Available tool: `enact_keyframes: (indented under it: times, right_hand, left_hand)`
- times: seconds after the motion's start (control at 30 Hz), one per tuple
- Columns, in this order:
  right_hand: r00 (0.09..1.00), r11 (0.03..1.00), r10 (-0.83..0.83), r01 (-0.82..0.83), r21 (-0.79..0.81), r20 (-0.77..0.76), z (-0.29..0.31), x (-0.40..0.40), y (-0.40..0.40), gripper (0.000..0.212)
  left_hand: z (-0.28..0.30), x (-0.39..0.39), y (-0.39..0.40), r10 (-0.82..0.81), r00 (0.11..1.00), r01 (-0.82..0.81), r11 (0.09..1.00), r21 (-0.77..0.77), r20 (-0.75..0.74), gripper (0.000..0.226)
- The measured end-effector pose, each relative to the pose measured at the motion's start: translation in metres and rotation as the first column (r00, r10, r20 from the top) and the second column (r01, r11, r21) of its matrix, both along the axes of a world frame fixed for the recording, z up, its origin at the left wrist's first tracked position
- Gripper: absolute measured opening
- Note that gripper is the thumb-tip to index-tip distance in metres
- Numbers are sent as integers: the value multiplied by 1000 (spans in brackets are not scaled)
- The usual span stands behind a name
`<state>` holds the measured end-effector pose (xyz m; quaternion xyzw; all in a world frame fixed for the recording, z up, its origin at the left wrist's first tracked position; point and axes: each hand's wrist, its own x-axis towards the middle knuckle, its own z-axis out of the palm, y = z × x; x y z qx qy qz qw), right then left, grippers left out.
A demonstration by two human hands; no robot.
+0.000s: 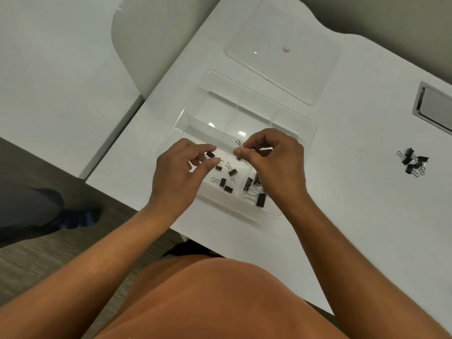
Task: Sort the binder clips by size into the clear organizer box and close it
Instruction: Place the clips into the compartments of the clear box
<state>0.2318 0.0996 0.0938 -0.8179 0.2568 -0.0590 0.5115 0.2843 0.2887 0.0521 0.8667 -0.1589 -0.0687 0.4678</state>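
Observation:
The clear organizer box (302,133) lies open on the white table, its near compartments holding black binder clips: small ones (226,183) on the left, larger ones (255,192) on the right. My left hand (178,172) pinches a small black clip (210,154) above the left compartment. My right hand (276,157) pinches a clip by its wire handle (239,143) over the box's middle; its body is mostly hidden by my fingers. A pile of loose clips (413,162) rests on the table to the right.
The clear lid (283,47) lies flat beyond the box, with a small knob on it. A metal cable hatch (435,106) is set into the table at the far right. A white chair back (151,40) stands past the table's left edge.

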Motion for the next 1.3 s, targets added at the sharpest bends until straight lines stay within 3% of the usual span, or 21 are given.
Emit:
enact_keyframes:
  times: [0.13, 0.3, 0.4, 0.5, 0.73, 0.87, 1.3]
  right_hand:
    - [1000, 997, -2, 1, -78, -8, -13, 10, 6, 4]
    - [998, 962, 52, -39, -270, 43, -14, -9, 10, 13]
    - [995, 953, 97, -88, -292, 20, -19, -25, 17, 13]
    - [995, 963, 95, -101, -250, -37, -22, -35, 24, 12]
    - [992, 921, 129, -121, -369, -2, -20, -36, 29, 15]
    - [977, 895, 180, -210, -394, -111, -29, -33, 26, 30]
    - [997, 919, 17, 13, -394, 73, -29, -70, -18, 16]
  left_hand:
    - [-1, -2, 9, -50, 999, 50, 999, -17, -4, 24]
    - [0, -1, 4, -119, 989, 117, 993, 29, 85, 28]
    - [-2, 6, -7, -233, 951, 203, 967, 157, 202, 32]
    - [-6, 13, -18, -287, 945, 230, 923, 307, 155, 44]
    - [-10, 13, -10, -220, 966, 198, 968, 155, 138, 45]
    - [-10, 5, -9, -224, 962, 200, 967, 159, 156, 37]
    - [1, -42, -72, -360, 901, 336, 932, 134, 243, 34]
